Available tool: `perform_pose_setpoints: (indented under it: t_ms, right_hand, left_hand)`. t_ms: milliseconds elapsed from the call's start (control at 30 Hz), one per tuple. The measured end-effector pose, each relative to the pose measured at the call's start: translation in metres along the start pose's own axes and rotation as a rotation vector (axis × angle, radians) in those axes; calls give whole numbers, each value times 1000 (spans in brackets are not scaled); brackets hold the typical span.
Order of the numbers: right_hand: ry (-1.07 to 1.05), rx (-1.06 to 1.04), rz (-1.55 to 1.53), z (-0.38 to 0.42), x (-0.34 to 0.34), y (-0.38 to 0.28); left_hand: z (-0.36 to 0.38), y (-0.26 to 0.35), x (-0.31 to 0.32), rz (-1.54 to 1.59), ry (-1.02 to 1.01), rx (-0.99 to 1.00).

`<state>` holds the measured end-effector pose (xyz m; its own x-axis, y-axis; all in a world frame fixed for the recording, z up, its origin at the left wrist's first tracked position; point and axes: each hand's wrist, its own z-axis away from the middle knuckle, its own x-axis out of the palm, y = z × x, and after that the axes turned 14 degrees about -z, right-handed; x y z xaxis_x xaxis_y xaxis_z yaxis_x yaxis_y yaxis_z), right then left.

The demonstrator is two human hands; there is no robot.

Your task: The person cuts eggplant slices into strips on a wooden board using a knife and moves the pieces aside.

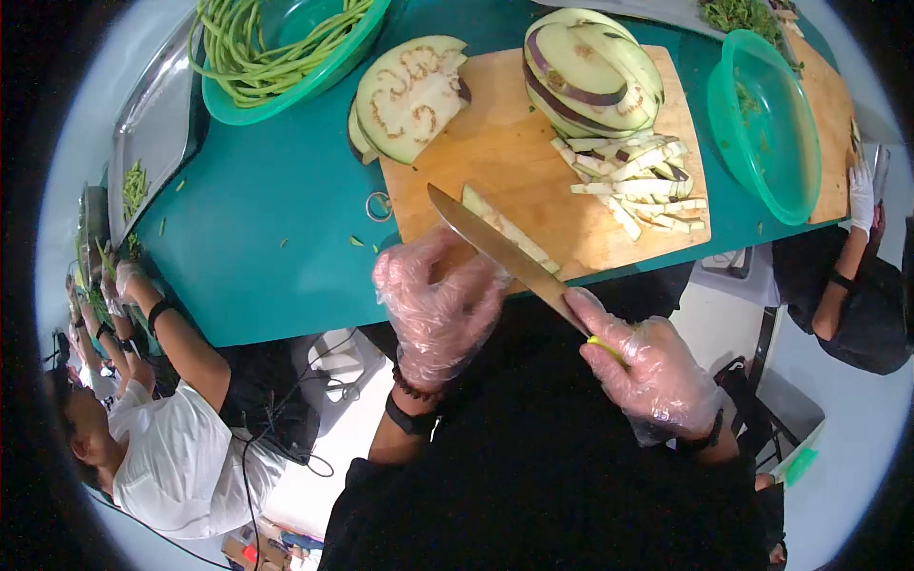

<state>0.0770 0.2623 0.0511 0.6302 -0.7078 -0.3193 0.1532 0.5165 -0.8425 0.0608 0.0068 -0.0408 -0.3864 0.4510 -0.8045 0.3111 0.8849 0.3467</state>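
Observation:
In a clear plastic glove, my right hand (657, 366) grips a kitchen knife (505, 249) by its handle, of which a yellow-green bit shows. The blade slants up and left over the near edge of the wooden cutting board (495, 105). Just beyond it lies a pale eggplant strip (509, 228), partly hidden by the blade. My left hand (446, 300), also gloved, is beside the blade at the board's near edge, its fingers bent and apart with nothing visible in them. Eggplant slices (409, 100) rest at the board's left, more stacked slices (590, 71) at the back right, and cut eggplant strips (643, 181) in front of those.
A green basin (233, 107) of long beans (257, 57) stands back left, and another green basin (762, 133) stands right. A metal ring (379, 206) lies on the teal tabletop (257, 257). Co-workers are at left (181, 447) and right (847, 295).

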Motion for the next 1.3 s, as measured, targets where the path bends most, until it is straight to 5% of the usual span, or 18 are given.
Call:
perform_pose_setpoints:
  t_ms: [1300]
  right_hand:
    - [-65, 231, -307, -3, -14, -15]
  left_hand:
    - [1, -2, 2, -25, -57, 15]
